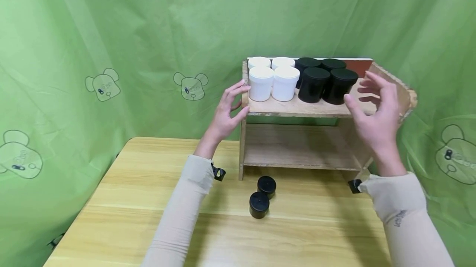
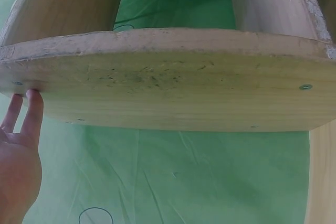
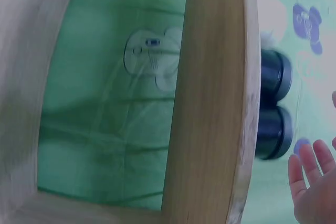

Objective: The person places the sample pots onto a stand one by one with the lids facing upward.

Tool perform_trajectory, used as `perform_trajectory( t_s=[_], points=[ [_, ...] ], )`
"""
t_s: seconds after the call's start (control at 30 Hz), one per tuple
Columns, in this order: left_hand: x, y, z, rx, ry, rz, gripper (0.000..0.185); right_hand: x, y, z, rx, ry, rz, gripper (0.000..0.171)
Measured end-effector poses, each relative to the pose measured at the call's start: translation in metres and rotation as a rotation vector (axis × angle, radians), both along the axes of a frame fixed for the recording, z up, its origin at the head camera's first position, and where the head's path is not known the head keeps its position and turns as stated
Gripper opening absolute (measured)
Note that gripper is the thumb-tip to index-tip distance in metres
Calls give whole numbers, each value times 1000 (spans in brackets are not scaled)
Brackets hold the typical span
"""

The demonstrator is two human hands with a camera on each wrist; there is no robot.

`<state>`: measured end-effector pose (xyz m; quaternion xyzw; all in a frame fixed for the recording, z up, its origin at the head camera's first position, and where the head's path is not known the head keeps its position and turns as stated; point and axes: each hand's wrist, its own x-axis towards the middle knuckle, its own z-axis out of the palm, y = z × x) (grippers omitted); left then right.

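Observation:
My left hand [image 1: 224, 114] touches the left side panel of a wooden shelf [image 1: 293, 109] with its fingertips; the left wrist view shows fingers against the outer side panel [image 2: 173, 93]. On the top board stand several white jars [image 1: 285, 85] on the left and several black jars [image 1: 314, 86] on the right, in two rows. My right hand [image 1: 381, 114] is beside the front right black jar [image 1: 339, 88], with fingers and thumb spread and nothing held. In the right wrist view, fingers [image 3: 310, 166] are apart from the black jars [image 3: 274, 132].
Two small black lidded jars [image 1: 259, 205] stand close together on the wooden table [image 1: 148, 209] before the shelf. Under the top board is a lower board [image 1: 297, 145]. A green curtain [image 1: 148, 52] with bear prints hangs behind.

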<state>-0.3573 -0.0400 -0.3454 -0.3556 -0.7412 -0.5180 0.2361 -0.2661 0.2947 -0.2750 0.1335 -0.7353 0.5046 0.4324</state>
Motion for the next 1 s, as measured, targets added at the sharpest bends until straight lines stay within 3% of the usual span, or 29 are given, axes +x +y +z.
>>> perform_trajectory(
  t_s=[0.23,0.43,0.57,0.77,1.0],
  points=[
    [-2,0,0,-7,1,4,55,20,-24,-21,100,32,84,56],
    [-3,0,-2,-2,-2,2,55,19,-27,-56,234,1,110,66],
    [-3,0,-2,1,-2,0,55,18,-32,-82,335,-45,176,66],
    [-2,0,-1,-1,4,4,55,19,-44,-124,449,-207,318,57],
    [-2,-1,0,-8,-1,4,55,24,-53,-170,614,-384,390,53]
  ],
)
